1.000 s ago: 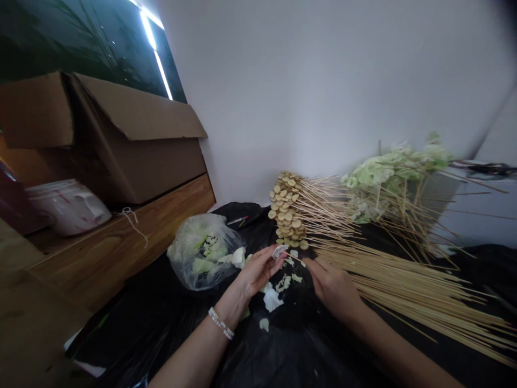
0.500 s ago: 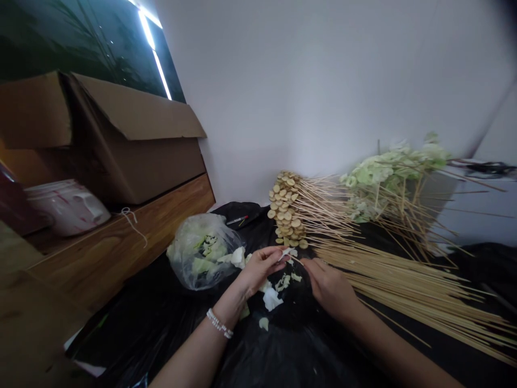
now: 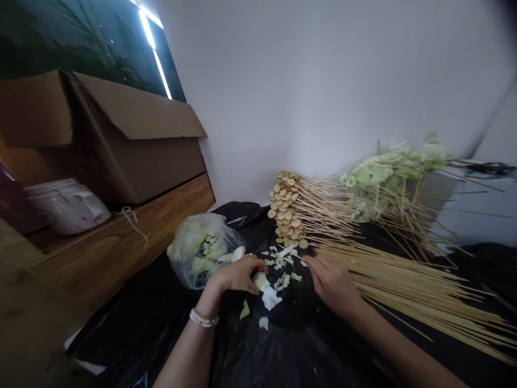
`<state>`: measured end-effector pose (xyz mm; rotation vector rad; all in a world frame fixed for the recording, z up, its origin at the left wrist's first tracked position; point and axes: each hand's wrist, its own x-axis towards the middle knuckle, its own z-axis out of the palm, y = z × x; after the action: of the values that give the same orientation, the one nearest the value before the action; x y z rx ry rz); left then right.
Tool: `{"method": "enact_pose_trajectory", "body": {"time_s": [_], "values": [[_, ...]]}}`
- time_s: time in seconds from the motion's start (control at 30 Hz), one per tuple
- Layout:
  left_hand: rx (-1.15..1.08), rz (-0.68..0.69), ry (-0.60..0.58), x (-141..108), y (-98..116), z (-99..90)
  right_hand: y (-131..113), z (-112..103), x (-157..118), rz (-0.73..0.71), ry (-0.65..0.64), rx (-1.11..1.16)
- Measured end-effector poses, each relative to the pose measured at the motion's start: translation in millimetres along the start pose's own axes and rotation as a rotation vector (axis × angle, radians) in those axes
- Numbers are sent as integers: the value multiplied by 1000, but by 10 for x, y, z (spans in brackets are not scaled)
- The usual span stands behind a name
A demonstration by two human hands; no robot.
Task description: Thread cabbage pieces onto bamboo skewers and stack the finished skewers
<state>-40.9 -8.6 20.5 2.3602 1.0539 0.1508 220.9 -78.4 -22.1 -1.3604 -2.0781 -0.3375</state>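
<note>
My left hand [image 3: 241, 274], with a beaded bracelet at the wrist, has its thumb and fingers curved apart around a pale cabbage piece [image 3: 260, 280] on the black plastic sheet [image 3: 258, 355]. Whether it grips the piece is unclear. Pinched in my right hand [image 3: 329, 283] is a thin skewer [image 3: 299, 257], a white leaf piece [image 3: 287, 251] at its tip. Small cabbage scraps [image 3: 283, 280] lie between the hands. A clear plastic bag [image 3: 202, 250] of cabbage pieces stands left of my left hand.
Bare skewers [image 3: 416, 291] lie to the right. Behind them are skewers with round slices [image 3: 286, 207] and skewers with cabbage leaves [image 3: 379, 170]. A cardboard box [image 3: 137, 161] stands on a wooden ledge [image 3: 169, 215] at left. A red pen [image 3: 237, 220] lies near the wall.
My left hand has moved left and down, away from the skewer tip, to the cabbage pieces on the sheet. My right hand has stayed nearly in place with the skewer.
</note>
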Motion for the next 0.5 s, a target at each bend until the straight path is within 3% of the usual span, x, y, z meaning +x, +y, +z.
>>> {"method": "enact_pose_trajectory", "body": {"time_s": [0.13, 0.23, 0.37, 0.5], "values": [[-15, -10, 26, 7, -37, 7, 9, -5, 8, 5, 19, 14], [-148, -38, 171, 33, -8, -9, 24, -12, 19, 34, 51, 20], [-590, -44, 347, 117, 122, 25, 44, -15, 21, 40, 72, 20], [-1129, -101, 277, 220, 266, 157, 50, -13, 20, 46, 76, 55]]}}
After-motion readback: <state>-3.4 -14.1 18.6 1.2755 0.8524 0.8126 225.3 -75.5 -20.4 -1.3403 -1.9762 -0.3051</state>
